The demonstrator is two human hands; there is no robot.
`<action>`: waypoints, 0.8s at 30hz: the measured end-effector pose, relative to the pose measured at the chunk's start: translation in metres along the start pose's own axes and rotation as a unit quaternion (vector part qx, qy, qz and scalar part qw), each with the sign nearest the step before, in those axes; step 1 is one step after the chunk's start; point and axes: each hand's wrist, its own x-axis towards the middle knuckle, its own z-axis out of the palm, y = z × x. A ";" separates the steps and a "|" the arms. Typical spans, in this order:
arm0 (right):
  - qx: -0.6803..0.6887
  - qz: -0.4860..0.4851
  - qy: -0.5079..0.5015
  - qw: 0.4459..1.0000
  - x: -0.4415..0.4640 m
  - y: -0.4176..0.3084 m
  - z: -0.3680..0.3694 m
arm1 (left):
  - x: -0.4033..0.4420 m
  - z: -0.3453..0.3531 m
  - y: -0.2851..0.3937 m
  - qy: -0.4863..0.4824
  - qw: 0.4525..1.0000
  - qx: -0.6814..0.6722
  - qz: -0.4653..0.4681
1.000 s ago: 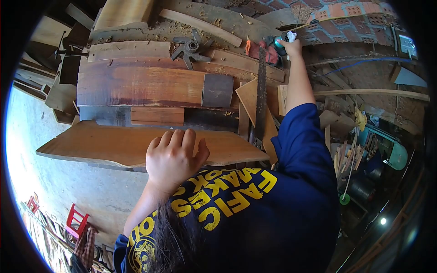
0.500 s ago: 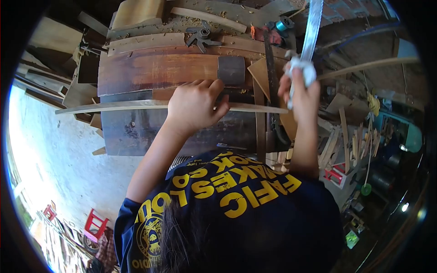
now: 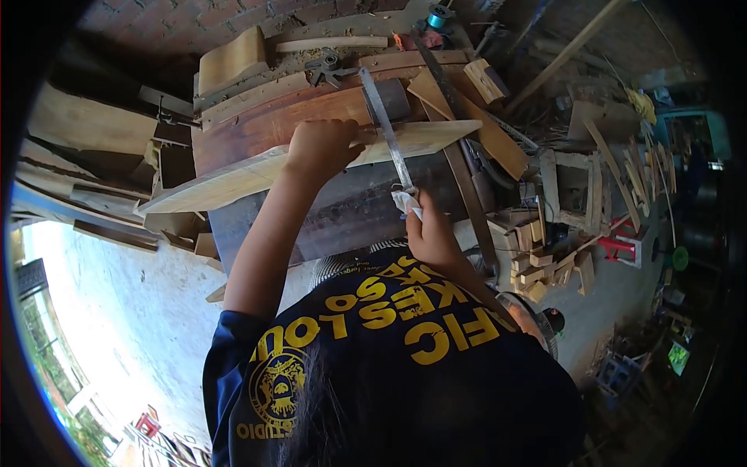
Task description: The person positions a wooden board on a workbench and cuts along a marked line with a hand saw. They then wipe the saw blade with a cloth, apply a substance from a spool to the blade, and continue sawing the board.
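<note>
A long, slightly curved wooden board (image 3: 253,173) stands tilted on its edge across the work surface, its pale face towards me. My left hand (image 3: 323,148) is closed over its upper edge near the middle. My right hand (image 3: 432,233) grips a long, narrow metal blade (image 3: 387,124) by its end, which is wrapped in something white (image 3: 406,202). The blade crosses in front of the board's right part and its tip points away from me. Whether the blade touches the board I cannot tell.
Behind the board lie a dark brown panel (image 3: 257,128), a black metal clamp-like part (image 3: 331,68) and a thick shaped wood block (image 3: 232,62). A spool of blue-green line (image 3: 440,15) stands at the back. Wood offcuts (image 3: 537,268) are piled on the right near a red stool (image 3: 622,240).
My right hand has brought the blade down and left, from raised beside the bench to across the board. The board has tilted, showing more of its face. My view has shifted too.
</note>
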 end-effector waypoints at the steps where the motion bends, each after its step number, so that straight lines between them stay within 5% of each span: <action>1: 0.002 0.001 0.005 1.000 -0.003 -0.002 0.003 | -0.001 0.001 0.000 0.000 1.000 0.002 0.005; 7: -0.145 -0.004 0.041 0.989 -0.024 -0.012 0.021 | -0.003 0.007 0.007 -0.010 0.999 0.025 0.019; 19: -0.191 0.119 -0.016 0.974 -0.083 -0.029 0.014 | 0.003 0.014 0.009 -0.051 0.997 0.042 0.036; 24: -0.196 0.050 0.074 0.977 -0.030 -0.011 0.035 | -0.005 0.010 0.014 -0.041 0.997 0.048 0.043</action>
